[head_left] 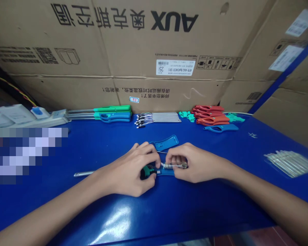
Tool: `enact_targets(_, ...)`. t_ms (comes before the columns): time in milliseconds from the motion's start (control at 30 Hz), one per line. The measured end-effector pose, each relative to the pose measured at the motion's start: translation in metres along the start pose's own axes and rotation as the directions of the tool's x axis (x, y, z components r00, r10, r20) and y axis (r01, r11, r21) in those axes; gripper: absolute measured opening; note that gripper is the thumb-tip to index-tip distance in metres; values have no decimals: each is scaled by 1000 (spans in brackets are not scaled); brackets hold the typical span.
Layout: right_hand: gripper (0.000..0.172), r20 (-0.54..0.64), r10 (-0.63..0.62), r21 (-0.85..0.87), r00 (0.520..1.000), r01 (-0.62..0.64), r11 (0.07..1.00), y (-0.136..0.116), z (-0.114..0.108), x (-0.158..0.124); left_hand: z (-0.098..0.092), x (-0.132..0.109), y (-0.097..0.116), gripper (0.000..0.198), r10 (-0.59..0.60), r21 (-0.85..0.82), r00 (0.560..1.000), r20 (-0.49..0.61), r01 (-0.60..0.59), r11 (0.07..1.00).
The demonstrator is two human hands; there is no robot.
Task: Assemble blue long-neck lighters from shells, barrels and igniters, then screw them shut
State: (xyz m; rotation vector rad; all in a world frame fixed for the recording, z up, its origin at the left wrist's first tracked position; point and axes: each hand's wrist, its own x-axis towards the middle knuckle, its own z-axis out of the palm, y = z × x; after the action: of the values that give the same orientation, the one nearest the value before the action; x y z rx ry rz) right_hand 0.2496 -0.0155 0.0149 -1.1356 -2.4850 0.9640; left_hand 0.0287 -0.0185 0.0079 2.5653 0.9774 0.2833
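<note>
My left hand (129, 167) curls around a partly assembled long-nose lighter, its thumb and fingers about a black part (153, 172) and a green piece (146, 169). The lighter's metal tube (83, 173) sticks out to the left beyond my wrist. Pinched in my right hand (199, 162) is a clear lighter fuel tank (177, 165), held above the blue lighter shell half (166, 172); whether they touch is hidden. Its left end is close to my left fingertips. Just behind my hands lies another blue shell half (168, 141), hollow side up.
At the back lie finished-looking lighters (115, 114), metal tubes with wires (161, 118), green pieces (187, 115) and red and blue shells (212, 118). Clear fuel tanks (291, 163) are on the right. A power strip (51, 119) stands left. Cardboard (118, 68) walls the back.
</note>
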Motion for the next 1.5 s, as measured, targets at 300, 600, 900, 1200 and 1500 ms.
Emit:
enact_targets(300,14,5,-9,-10,1000,9,1000,1,0,0,4,1,-5,11,8,-47,999,-42,-10,999)
enact_targets(600,22,-15,-32,-34,999,31,999,3,1,-1,6,2,-8,20,-26,-120,991,-133,10,993)
enact_targets(900,28,3,-109,-47,994,109,993,1,3,0,6,0,-12,23,-44,-184,989,-142,17,983)
enact_targets(1200,22,44,-97,-58,994,99,993,-2,3,0,5,0,-13,23,-23,-174,989,-143,-3,985)
enact_targets(1500,13,20,14,-7,1000,-13,1000,1,3,-4,4,-1,-12,24,-24,-197,987,-156,-7,980)
